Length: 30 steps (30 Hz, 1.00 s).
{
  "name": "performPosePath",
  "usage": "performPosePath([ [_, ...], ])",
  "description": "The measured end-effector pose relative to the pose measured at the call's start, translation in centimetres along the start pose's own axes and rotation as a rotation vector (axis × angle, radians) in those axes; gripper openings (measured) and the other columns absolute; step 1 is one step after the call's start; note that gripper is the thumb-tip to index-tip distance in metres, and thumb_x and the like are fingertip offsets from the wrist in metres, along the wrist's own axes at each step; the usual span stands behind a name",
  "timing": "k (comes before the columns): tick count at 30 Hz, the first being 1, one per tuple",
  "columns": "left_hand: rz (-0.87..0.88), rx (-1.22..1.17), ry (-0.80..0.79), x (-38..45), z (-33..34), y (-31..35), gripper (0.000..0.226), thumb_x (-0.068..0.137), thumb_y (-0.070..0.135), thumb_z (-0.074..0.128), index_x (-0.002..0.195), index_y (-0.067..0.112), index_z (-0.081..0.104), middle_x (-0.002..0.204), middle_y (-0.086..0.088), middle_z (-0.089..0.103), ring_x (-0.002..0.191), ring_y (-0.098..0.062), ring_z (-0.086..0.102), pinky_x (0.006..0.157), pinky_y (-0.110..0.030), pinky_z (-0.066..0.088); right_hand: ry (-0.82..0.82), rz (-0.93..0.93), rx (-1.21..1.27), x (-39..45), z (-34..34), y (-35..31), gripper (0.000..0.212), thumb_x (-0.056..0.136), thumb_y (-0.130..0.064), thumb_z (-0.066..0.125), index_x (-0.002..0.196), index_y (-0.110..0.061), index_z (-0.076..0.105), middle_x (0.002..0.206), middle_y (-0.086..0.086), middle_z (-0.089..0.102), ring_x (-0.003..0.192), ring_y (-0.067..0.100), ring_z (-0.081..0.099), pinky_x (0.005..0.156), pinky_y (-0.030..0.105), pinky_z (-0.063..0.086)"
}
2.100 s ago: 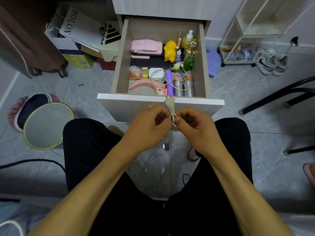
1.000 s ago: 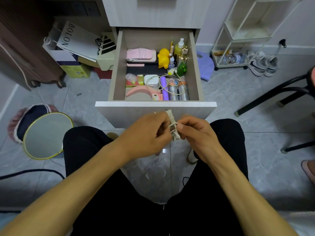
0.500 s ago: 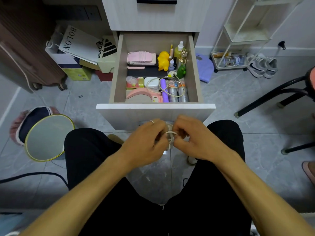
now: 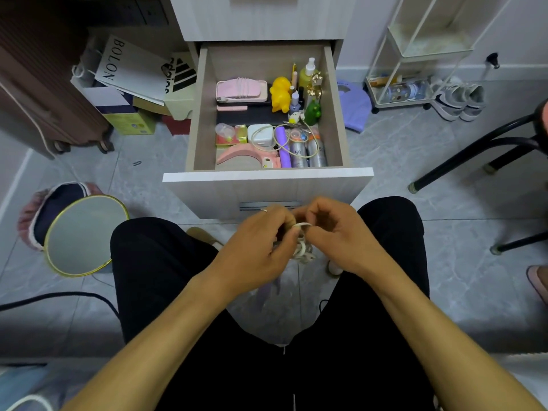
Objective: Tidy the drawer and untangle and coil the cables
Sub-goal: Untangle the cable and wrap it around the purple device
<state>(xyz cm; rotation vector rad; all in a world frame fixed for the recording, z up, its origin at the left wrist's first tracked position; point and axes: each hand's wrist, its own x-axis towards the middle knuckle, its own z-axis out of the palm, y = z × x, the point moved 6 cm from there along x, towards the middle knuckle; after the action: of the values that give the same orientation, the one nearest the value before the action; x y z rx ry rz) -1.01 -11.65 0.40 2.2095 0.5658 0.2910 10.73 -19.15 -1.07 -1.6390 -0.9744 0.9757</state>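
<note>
Hands meet near the open pale wooden drawer (image 4: 267, 176): left hand (image 4: 261, 250) pinches the coiled white cable bundle (image 4: 302, 247) steady, right hand (image 4: 335, 235) grips its top loop, probably tucking the end. Second loose white cable (image 4: 296, 143) remains inside, uncoiled.

The white cable (image 4: 302, 244), which stood upright between the hands with its plug on top two seconds ago, is now a small bundle. The left hand (image 4: 261, 247) and right hand (image 4: 335, 232) have closed together around it, lower against the drawer (image 4: 267, 177) front.
</note>
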Motion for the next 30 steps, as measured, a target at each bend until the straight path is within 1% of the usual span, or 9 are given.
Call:
performPosePath([
  [4,-0.006,0.120,-0.009,-0.1,0.3,-0.2,0.015,0.096,0.030,0.053,0.084,0.021,0.049,0.079,0.011,0.050,0.079,-0.010,0.047,0.062,-0.023,0.039,0.135,-0.084,-0.093,-0.7,-0.7,-0.4,0.010,0.071,-0.019,0.064,0.070,-0.016,0.055,0.091,-0.007,0.069,0.089,0.012,0.067,0.087,0.031,0.055],
  [7,0.036,0.182,0.016,-0.3,0.2,-0.4,0.015,0.097,0.029,0.052,0.085,0.020,0.048,0.083,0.009,0.048,0.073,-0.013,0.046,0.061,-0.034,0.044,0.173,-0.135,-0.115,-1.2,-0.8,-0.7,0.014,0.077,-0.007,0.071,0.074,-0.010,0.059,0.091,-0.009,0.069,0.091,0.009,0.068,0.088,0.027,0.055],
  [10,0.062,0.188,0.090,0.0,-0.2,-0.5,0.015,0.096,0.028,0.051,0.087,0.017,0.050,0.094,0.006,0.052,0.070,-0.011,0.047,0.061,-0.035,0.048,0.217,-0.192,-0.136,-1.4,-0.6,-1.3,0.013,0.079,-0.011,0.074,0.075,-0.011,0.061,0.093,-0.012,0.070,0.091,0.008,0.068,0.086,0.023,0.054],
  [12,0.039,0.124,0.158,0.3,-0.4,-0.5,0.011,0.096,0.026,0.052,0.088,0.018,0.053,0.107,0.004,0.059,0.075,-0.007,0.050,0.066,-0.025,0.050,0.240,-0.180,-0.129,-1.2,-0.4,-1.4,0.013,0.079,-0.008,0.074,0.076,-0.013,0.062,0.092,-0.013,0.070,0.091,0.008,0.068,0.086,0.023,0.054],
  [14,-0.041,0.025,0.219,0.4,-0.6,-0.5,0.008,0.096,0.022,0.057,0.089,0.026,0.055,0.103,0.005,0.067,0.078,-0.007,0.056,0.069,-0.018,0.049,0.259,-0.159,-0.097,-1.1,-0.3,-1.4,0.012,0.080,-0.006,0.073,0.079,-0.013,0.063,0.093,-0.012,0.070,0.090,0.008,0.069,0.086,0.023,0.054],
  [17,-0.150,-0.145,0.321,0.2,-0.9,-0.5,0.009,0.095,0.020,0.062,0.089,0.026,0.062,0.083,0.010,0.070,0.075,-0.005,0.063,0.066,-0.017,0.050,0.285,-0.152,-0.030,-1.3,-0.2,-1.6,0.011,0.085,-0.011,0.071,0.083,-0.018,0.063,0.095,-0.009,0.071,0.089,0.010,0.069,0.084,0.024,0.055],
  [22,-0.164,-0.340,0.465,-0.5,-0.9,0.2,0.012,0.091,0.014,0.067,0.088,0.026,0.068,0.082,0.008,0.070,0.071,-0.009,0.066,0.066,-0.020,0.053,0.381,-0.173,0.072,-2.3,0.0,-1.9,0.011,0.087,-0.012,0.068,0.088,-0.021,0.063,0.094,-0.006,0.070,0.087,0.010,0.069,0.080,0.021,0.055],
  [25,-0.200,-0.383,0.470,-0.9,-0.6,0.0,0.005,0.091,0.015,0.067,0.090,0.017,0.071,0.080,0.003,0.071,0.066,-0.016,0.068,0.063,-0.028,0.055,0.429,-0.154,0.065,-2.4,-0.2,-1.4,0.008,0.088,-0.011,0.068,0.092,-0.017,0.064,0.089,-0.006,0.070,0.082,0.011,0.069,0.077,0.021,0.055],
  [30,-0.272,-0.499,0.437,-1.1,-0.2,-0.7,0.010,0.092,0.010,0.064,0.086,0.016,0.068,0.078,0.002,0.070,0.069,-0.011,0.066,0.065,-0.021,0.054,0.363,-0.118,0.007,-2.0,0.2,-1.0,0.013,0.090,-0.012,0.066,0.093,-0.024,0.064,0.090,-0.007,0.069,0.083,0.009,0.069,0.077,0.022,0.055],
])
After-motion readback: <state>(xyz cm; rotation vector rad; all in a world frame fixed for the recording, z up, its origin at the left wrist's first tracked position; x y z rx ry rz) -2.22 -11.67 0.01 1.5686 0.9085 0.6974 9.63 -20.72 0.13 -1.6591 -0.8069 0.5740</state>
